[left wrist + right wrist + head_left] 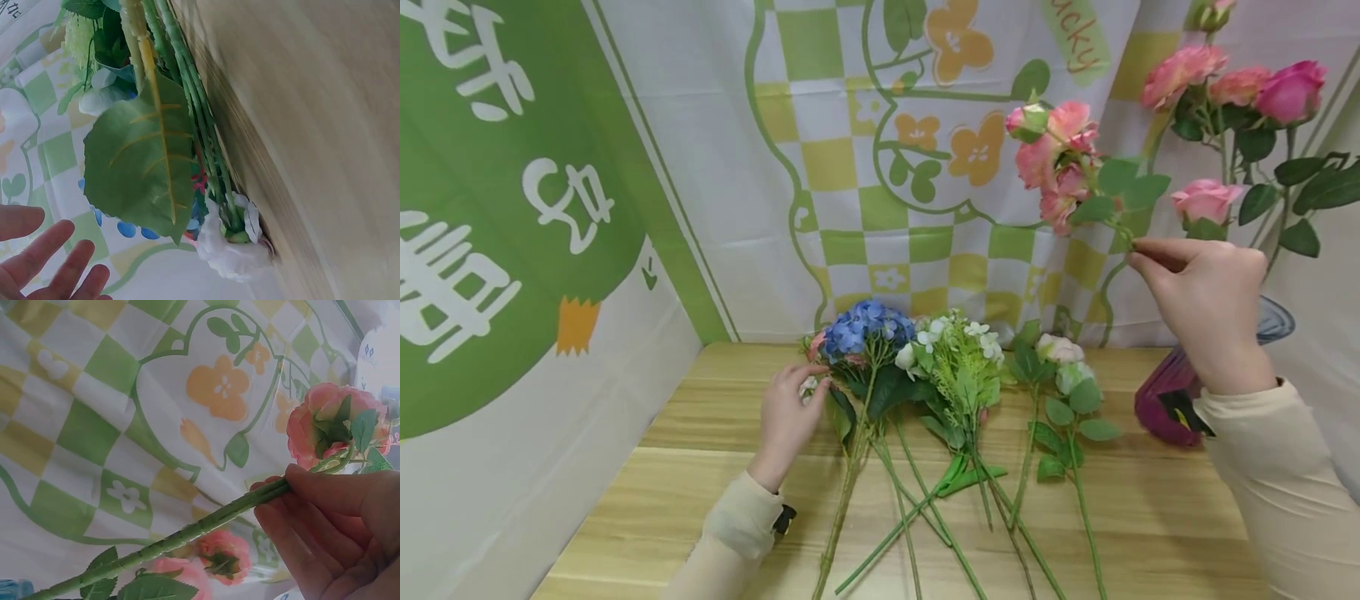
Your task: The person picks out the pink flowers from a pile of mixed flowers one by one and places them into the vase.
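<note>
My right hand (1213, 312) pinches the green stem (194, 530) of a spray of pink artificial flowers (1056, 162) between thumb and fingers, just below the blooms. The spray is held up in the air, left of the vase. My left hand (788, 417) is over the left part of the table, beside a blue hydrangea (865, 329). In the left wrist view its fingers (47, 253) are spread and loosely bent, with nothing in them. Near them there hang a broad green leaf (140, 156) and a white flower (234, 256).
A tilted-looking purple vase (1165, 400), partly behind my right wrist, holds pink roses (1206, 200). On the wooden table (662, 483) lie white-green sprays (962, 367) and pale roses (1063, 350), stems toward me. Behind hangs a checkered cloth (827, 162).
</note>
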